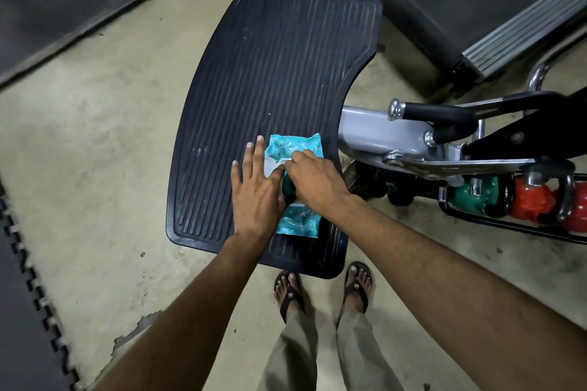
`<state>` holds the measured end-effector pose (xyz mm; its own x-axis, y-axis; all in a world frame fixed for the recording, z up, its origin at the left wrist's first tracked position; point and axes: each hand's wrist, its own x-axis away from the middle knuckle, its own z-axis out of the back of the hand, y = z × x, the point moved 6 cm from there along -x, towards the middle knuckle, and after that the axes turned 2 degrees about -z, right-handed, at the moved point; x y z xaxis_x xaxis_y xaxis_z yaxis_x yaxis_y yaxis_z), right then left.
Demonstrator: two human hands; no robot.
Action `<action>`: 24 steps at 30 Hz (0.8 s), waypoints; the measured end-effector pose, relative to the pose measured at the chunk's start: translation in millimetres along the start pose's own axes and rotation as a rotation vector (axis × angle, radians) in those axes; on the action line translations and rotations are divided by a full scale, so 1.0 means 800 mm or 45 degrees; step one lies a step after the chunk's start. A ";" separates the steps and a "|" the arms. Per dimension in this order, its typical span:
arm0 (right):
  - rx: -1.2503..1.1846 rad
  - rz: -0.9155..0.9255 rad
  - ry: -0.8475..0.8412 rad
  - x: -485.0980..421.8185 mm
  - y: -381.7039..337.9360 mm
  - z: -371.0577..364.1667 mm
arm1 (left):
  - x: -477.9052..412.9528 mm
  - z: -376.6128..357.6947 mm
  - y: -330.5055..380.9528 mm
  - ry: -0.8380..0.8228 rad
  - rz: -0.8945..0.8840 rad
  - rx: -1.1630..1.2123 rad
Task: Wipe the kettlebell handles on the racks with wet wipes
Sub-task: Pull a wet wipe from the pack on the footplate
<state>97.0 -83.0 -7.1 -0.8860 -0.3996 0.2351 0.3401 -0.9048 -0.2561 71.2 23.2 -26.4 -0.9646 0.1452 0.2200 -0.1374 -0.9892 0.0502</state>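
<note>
Wipes pack (303,144): teal soft-film pouch, lying flat on the near right part of a black ribbed platform (270,67), directly in front of the person.

Left hand (254,190): fingers straight and spread, palm down, pressing the pack's left side to hold it in place.

Right hand (313,179): fingers curled over the middle of the pack, tips at the pale flap. It appears to pinch the flap, but the contact itself is hidden under the knuckles.

Green kettlebell (473,195) and red kettlebell (533,200) sit on a low black rack (524,228), well to the person's right, partly behind a grey machine frame (374,133). One metal handle (566,197) shows between the red weights. None is being wiped yet.

Handling, judged:
- Pack is light, limp and slick, and would likely slide or lift if pulled without being pinned.
- A wipe will be thin, damp and easily torn. Take it by a corner at the opening and draw slowly.
- Kettlebells are heavy and rigid and need not be lifted. Wrap the wipe round the handle loop.
</note>
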 end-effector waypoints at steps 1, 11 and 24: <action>0.011 0.011 -0.013 -0.002 0.000 -0.002 | 0.000 0.001 0.000 -0.005 0.002 0.002; -1.011 -0.389 -0.083 0.003 0.044 -0.029 | -0.001 0.011 0.005 -0.064 0.059 0.024; -0.358 -0.081 -0.030 0.001 0.017 -0.006 | -0.004 0.009 0.004 -0.064 0.090 0.008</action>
<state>99.0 -94.9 -15.0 -0.8940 -0.3497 0.2801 0.1803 -0.8531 -0.4895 75.5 19.8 -19.9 -0.9592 0.0762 0.2722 -0.0682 -0.9969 0.0388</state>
